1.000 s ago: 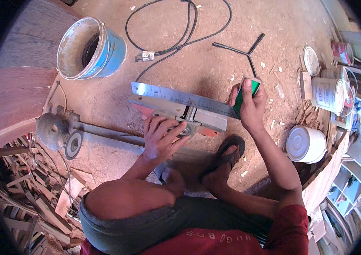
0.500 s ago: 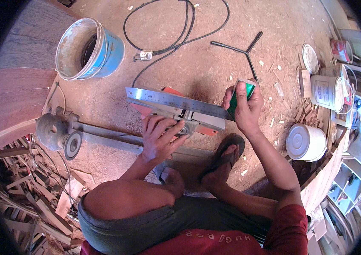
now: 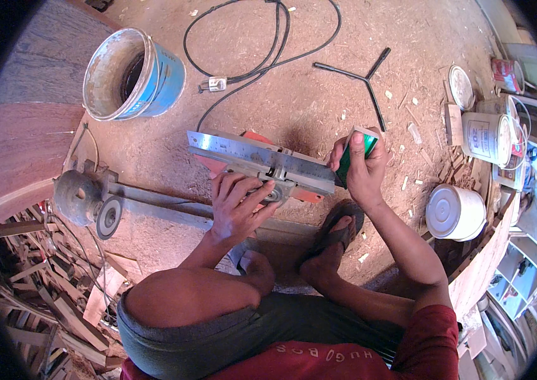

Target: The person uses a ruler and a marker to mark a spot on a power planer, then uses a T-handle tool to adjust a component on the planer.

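An electric hand planer (image 3: 304,195) with an orange and grey body is tilted in front of me, its sole facing up and away. My left hand (image 3: 240,201) is closed on its near side, by a round knob. Along the sole lies the steel blade of a try square (image 3: 230,146), marked like a ruler. My right hand (image 3: 363,163) grips the square's green handle, thumb on top. Part of the planer is hidden behind the blade and my left fingers.
A black cable (image 3: 187,47) with a plug loops beyond the planer, near a three-armed wrench (image 3: 368,78). A blue bucket (image 3: 166,79) stands far left, a grinding wheel (image 3: 109,217) nearer. White tubs (image 3: 455,212) line the right. Wood offcuts (image 3: 59,304) pile at near left.
My right hand has dropped slightly toward me and to the left, and the blade's right end now sits lower along the planer's sole. My left hand stays in place.
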`<state>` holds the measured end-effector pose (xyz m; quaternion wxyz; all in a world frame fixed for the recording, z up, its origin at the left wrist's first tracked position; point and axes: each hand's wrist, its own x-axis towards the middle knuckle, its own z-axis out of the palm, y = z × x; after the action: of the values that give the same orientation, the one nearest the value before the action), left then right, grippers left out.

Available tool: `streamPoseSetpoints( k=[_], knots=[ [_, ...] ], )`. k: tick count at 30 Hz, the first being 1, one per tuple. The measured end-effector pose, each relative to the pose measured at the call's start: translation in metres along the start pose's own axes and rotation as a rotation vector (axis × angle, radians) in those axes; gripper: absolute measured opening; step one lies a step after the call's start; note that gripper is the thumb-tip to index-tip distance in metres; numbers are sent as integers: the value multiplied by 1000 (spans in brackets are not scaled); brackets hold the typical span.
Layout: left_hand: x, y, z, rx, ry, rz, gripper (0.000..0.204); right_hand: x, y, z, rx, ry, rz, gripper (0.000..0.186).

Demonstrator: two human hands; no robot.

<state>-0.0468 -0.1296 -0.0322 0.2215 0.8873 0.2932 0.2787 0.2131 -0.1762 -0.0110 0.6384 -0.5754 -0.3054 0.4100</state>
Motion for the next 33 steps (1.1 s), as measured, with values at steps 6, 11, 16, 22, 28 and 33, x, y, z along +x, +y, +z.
streamPoseSetpoints(
  k=[6, 11, 16, 22, 28, 33],
  knots=[
    [1, 1, 0, 2, 6, 0, 56, -2, -3, 2, 4, 4, -1, 23],
    [1, 0, 0, 4, 2, 3, 56, -3, 1, 1, 10, 13, 0, 23],
    [1, 0, -1, 1, 1, 6, 56, -4, 3, 0, 5, 11, -4, 23],
    [1, 0, -1, 1, -12, 1, 56, -5, 2, 0, -10, 16, -6, 23],
    [2, 0, -1, -4, 2, 13, 56, -4, 2, 0, -13, 23, -2, 23],
    [1, 0, 0, -4, -4, 11, 55, -4, 3, -1, -14, 8, -3, 22]
  ],
)
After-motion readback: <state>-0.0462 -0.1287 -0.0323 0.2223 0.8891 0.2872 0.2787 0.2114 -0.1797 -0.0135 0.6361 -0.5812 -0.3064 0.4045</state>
